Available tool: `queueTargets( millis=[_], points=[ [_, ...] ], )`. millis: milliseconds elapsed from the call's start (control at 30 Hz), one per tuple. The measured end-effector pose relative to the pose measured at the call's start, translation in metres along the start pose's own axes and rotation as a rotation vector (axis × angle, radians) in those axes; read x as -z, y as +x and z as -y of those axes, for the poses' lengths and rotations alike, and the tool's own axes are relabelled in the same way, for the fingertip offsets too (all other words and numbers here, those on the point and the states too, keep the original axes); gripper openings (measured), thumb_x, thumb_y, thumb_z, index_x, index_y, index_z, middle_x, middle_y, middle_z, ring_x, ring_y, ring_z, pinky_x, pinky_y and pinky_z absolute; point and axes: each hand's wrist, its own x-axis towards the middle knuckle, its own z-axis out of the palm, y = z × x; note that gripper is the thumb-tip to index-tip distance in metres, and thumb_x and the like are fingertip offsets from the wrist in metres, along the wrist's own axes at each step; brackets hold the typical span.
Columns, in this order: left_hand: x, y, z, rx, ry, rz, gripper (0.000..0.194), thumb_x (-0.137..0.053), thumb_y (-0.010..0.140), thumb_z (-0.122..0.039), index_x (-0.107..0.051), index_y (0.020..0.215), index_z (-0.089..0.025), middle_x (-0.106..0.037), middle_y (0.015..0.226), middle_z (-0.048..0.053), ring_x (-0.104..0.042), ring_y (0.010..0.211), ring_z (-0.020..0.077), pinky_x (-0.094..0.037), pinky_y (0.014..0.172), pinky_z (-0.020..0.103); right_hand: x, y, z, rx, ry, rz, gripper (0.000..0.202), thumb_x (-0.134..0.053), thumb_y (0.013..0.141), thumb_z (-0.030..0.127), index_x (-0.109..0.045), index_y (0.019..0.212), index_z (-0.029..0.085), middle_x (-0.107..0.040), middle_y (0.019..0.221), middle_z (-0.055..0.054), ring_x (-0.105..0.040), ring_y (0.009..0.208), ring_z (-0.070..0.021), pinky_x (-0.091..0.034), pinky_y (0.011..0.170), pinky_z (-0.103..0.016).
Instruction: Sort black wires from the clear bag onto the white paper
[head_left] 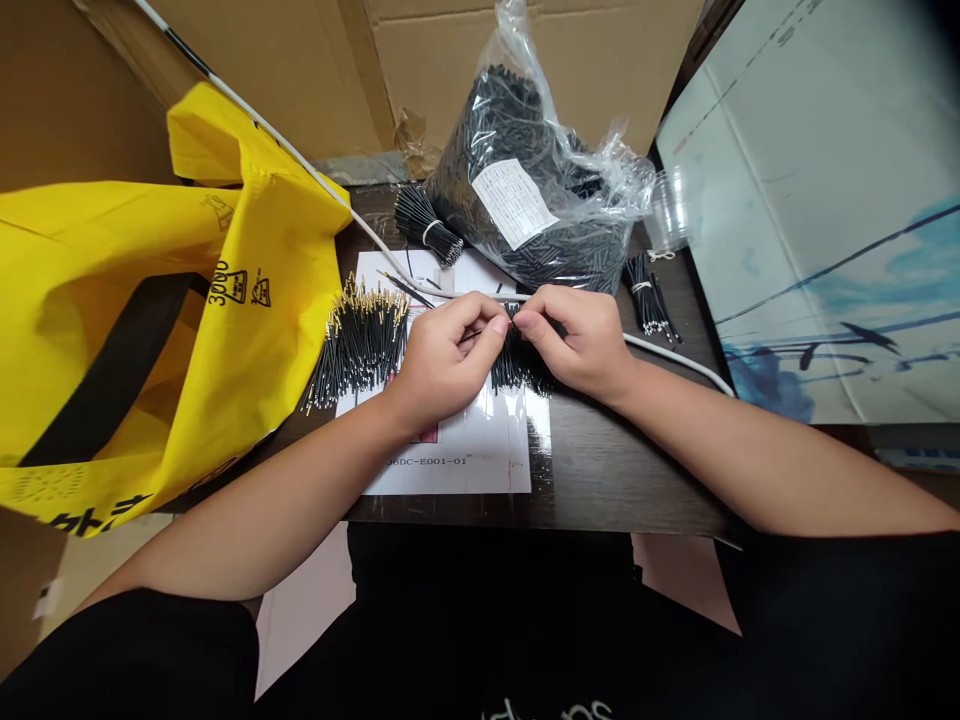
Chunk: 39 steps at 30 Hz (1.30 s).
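My left hand [454, 352] and my right hand [577, 335] meet fingertip to fingertip above a printed sheet [480, 475], both in a pinch. A thin black wire shows between my left thumb and fingers. What the right fingertips pinch is too small and covered to make out. Below and between the hands lies a bunch of short black wires [512, 365] with silvery ends, partly hidden. Left of my left hand is a larger pile of black wires [364, 340] with brass-coloured tips at the far end.
Behind the hands stands a clear plastic bag [551, 235] full of small black tubes. Tied wire bundles [427, 225] lie beside it. A white cable [667, 352] crosses the dark table [622, 455]. A yellow bag [292, 240] stands left, a clear cup [667, 210] back right, and cardboard [622, 60] behind.
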Motion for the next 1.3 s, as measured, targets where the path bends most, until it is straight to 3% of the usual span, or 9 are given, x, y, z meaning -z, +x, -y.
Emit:
queueTargets(
  millis=[167,367,533,733,867,1067,1300],
  points=[
    [-0.0007,0.0,-0.0007,0.019,-0.006,0.023,0.007,-0.06,0.088,-0.019,-0.061,0.081,-0.02,-0.05,0.061,-0.003,-0.043,0.054,0.0106,-0.036,0.055,0.027,-0.0008,-0.0001,-0.0003,0.004,-0.014,-0.022,0.029,-0.055,0.102,0.035,-0.061,0.079,0.018,-0.061,0.069,0.001,-0.055,0.063,-0.0099,-0.043,0.064,-0.024],
    [-0.0023,-0.0014,0.0022,0.016,-0.025,0.074,0.009,-0.06,0.092,-0.024,-0.066,0.087,-0.019,-0.058,0.066,-0.001,-0.048,0.058,0.011,-0.039,0.056,0.026,0.0002,0.0007,0.0001,0.007,-0.008,-0.013,0.03,-0.054,0.102,0.037,-0.063,0.079,0.018,-0.063,0.069,0.001,-0.057,0.064,-0.0099,-0.043,0.064,-0.024],
    [-0.002,0.0002,0.004,0.011,0.017,0.039,0.014,-0.062,0.093,-0.027,-0.073,0.094,-0.019,-0.072,0.084,0.003,-0.061,0.073,0.0138,-0.048,0.07,0.028,0.0005,0.0,-0.0001,0.008,-0.022,-0.048,0.028,-0.058,0.101,0.035,-0.063,0.079,0.019,-0.064,0.07,0.001,-0.058,0.066,-0.0099,-0.043,0.065,-0.024],
    [-0.0013,0.0024,0.0046,-0.009,0.022,0.008,0.014,-0.066,0.093,-0.028,-0.078,0.094,-0.021,-0.075,0.089,0.004,-0.066,0.085,0.0166,-0.052,0.084,0.032,0.0008,0.0013,0.0011,-0.018,-0.099,-0.118,0.031,-0.059,0.099,0.044,-0.065,0.081,0.02,-0.066,0.073,0.0,-0.057,0.067,-0.0123,-0.042,0.069,-0.03],
    [-0.0011,0.0019,0.003,0.068,-0.02,0.015,0.013,-0.068,0.092,-0.029,-0.079,0.094,-0.023,-0.078,0.092,0.004,-0.07,0.089,0.0178,-0.055,0.089,0.035,0.0017,0.0021,0.0013,-0.009,-0.143,-0.151,0.029,-0.062,0.098,0.044,-0.068,0.081,0.021,-0.068,0.073,0.0,-0.058,0.069,-0.0138,-0.042,0.075,-0.034],
    [-0.0039,0.0008,0.0021,0.241,-0.313,0.078,0.015,-0.071,0.091,-0.03,-0.079,0.098,-0.02,-0.081,0.092,0.006,-0.076,0.086,0.0181,-0.062,0.088,0.035,0.0015,0.001,0.001,-0.018,-0.205,-0.207,0.017,-0.066,0.096,0.038,-0.078,0.093,0.026,-0.07,0.079,0.001,-0.061,0.071,-0.0143,-0.043,0.079,-0.036],
    [-0.0051,0.0006,0.0068,0.289,-0.391,0.077,0.016,-0.074,0.089,-0.032,-0.076,0.095,-0.017,-0.08,0.091,0.007,-0.077,0.086,0.0167,-0.063,0.087,0.032,0.0001,-0.0003,-0.0015,0.03,-0.31,-0.154,0.019,-0.063,0.097,0.032,-0.078,0.108,0.026,-0.069,0.081,-0.001,-0.061,0.074,-0.0148,-0.041,0.081,-0.038]
  ],
)
